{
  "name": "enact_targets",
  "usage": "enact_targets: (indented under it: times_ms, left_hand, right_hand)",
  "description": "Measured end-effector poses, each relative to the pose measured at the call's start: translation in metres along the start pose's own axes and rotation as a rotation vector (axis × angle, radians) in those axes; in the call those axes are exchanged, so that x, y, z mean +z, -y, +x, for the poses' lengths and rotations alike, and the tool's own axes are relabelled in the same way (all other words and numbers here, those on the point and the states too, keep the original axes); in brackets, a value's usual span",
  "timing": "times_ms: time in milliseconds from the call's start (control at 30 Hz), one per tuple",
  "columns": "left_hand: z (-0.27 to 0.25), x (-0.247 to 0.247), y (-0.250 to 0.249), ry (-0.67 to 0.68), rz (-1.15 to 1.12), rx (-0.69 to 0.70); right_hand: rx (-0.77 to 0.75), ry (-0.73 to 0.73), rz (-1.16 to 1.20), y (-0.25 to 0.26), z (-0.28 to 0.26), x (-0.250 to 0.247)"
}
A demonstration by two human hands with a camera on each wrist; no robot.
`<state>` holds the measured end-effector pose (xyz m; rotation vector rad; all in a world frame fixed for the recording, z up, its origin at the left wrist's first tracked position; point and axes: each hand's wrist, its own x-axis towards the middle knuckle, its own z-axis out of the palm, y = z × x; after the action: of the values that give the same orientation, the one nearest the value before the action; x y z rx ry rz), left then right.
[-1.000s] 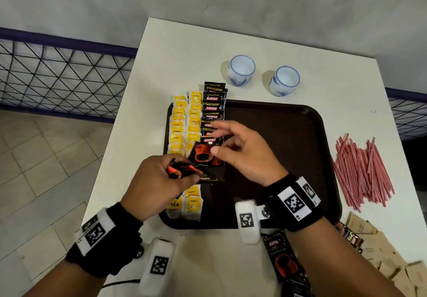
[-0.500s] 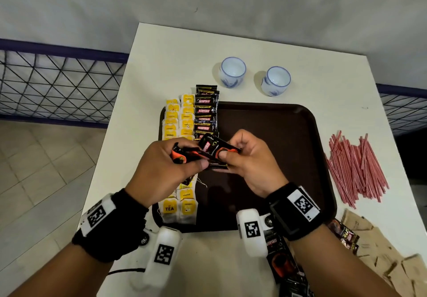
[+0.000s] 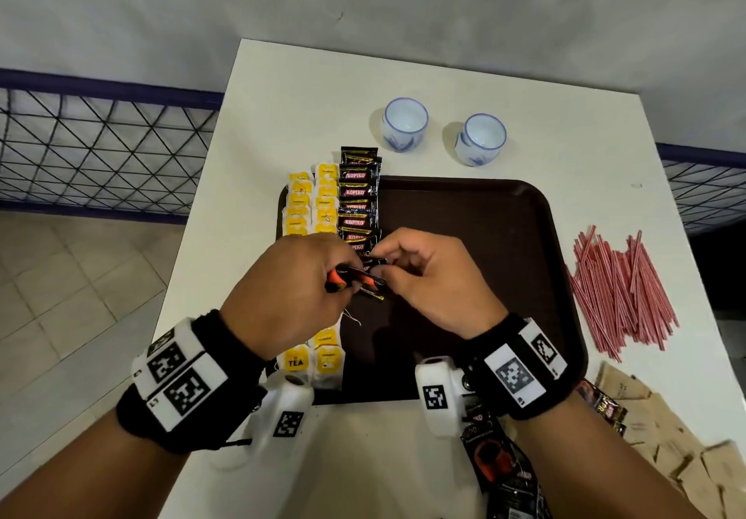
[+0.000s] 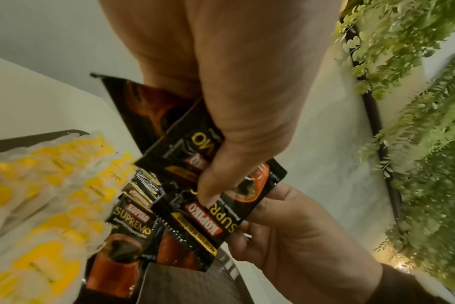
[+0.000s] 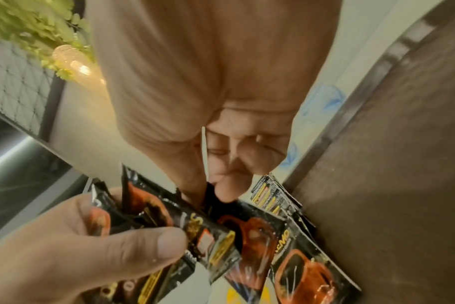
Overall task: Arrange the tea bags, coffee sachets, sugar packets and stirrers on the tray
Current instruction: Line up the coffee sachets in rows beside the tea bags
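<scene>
A dark brown tray (image 3: 484, 236) lies mid-table. Along its left side run two columns of yellow tea bags (image 3: 313, 203) and, beside them, one overlapping column of black coffee sachets (image 3: 358, 191). My left hand (image 3: 343, 274) grips a small fan of coffee sachets (image 4: 208, 216) just above the near end of that column. My right hand (image 3: 377, 262) pinches the end of one sachet (image 5: 247, 232) in the fan between thumb and forefinger. Red stirrers (image 3: 621, 292) and brown sugar packets (image 3: 666, 438) lie on the table right of the tray.
Two white-and-blue cups (image 3: 403, 123) (image 3: 480, 139) stand beyond the tray's far edge. More loose coffee sachets (image 3: 496, 458) lie at the table's near edge under my right wrist. A mesh railing (image 3: 101, 147) runs off the table's left side.
A second ago my right hand was at the coffee column on the tray. It has come back to the left hand's fan and now pinches a sachet there.
</scene>
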<state>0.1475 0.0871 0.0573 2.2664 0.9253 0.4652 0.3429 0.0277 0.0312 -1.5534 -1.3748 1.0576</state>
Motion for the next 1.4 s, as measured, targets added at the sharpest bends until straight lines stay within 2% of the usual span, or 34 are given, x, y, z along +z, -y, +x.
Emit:
enact_targets:
  times_ms: [133,233,300,400,533,633,900,1133,1400]
  left_hand:
    - [0.0,-0.003,0.0,-0.04,-0.063,-0.001]
    - [-0.004,-0.013,0.008,-0.167,-0.164,-0.137]
    - [-0.011,-0.02,0.016,-0.221,-0.193,-0.237]
    - [-0.024,-0.026,0.03,-0.256,-0.237,-0.381]
    - [-0.04,-0.027,0.041,-0.269,-0.278,-0.443]
    - [-0.048,-0.026,0.044,-0.26,-0.286,-0.471]
    - [-0.058,-0.014,0.046,-0.208,-0.362,-0.537]
    - [-0.061,-0.006,0.048,-0.174,-0.369,-0.582]
    - [-0.044,0.002,0.045,-0.06,-0.422,-0.606]
  right_hand:
    - [-0.033,-0.043,-0.02,0.004,-0.002,-0.002]
    - [0.07,-0.113,0.093,0.0,0.001,-0.017]
    - [0.156,-0.107,0.175,-0.006,0.002,-0.028]
    - [0.235,-0.091,0.304,-0.013,0.005,-0.035]
    - [0.325,-0.023,0.324,-0.023,0.01,-0.03]
    - [0.4,0.036,0.283,-0.032,0.014,-0.017]
    - [0.458,-0.029,0.125,-0.037,0.027,0.003]
    - [0.469,-0.054,0.088,-0.035,0.03,-0.005]
    - [0.455,-0.066,0.029,-0.038,0.032,0.008]
